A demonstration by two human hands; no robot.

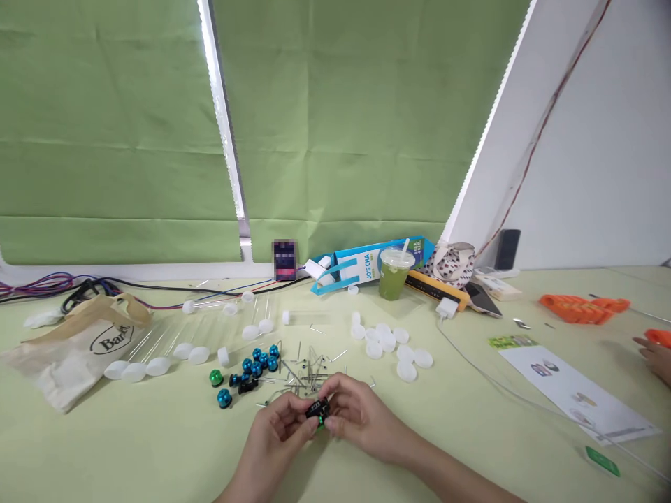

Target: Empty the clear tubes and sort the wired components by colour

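Observation:
Near the table's front, my left hand (280, 433) and my right hand (361, 419) meet around a small black piece with a green part (316, 411). The fingertips of both hands pinch it, and they hide some of it. Just beyond my left hand lie several shiny blue domed pieces (256, 367) with black bases. A green domed piece (215, 378) and a black piece (248, 385) are beside them. Behind my fingers, thin metal pins and bent rods (309, 367) are scattered in a loose heap.
White round caps (386, 340) lie right of centre. Clear capped tubes (168, 339) and a cloth bag (78, 349) are at left. A drink cup (393, 276) stands behind; a white cable (487, 377) crosses the right side. Another person's hand (655, 358) is at the right edge.

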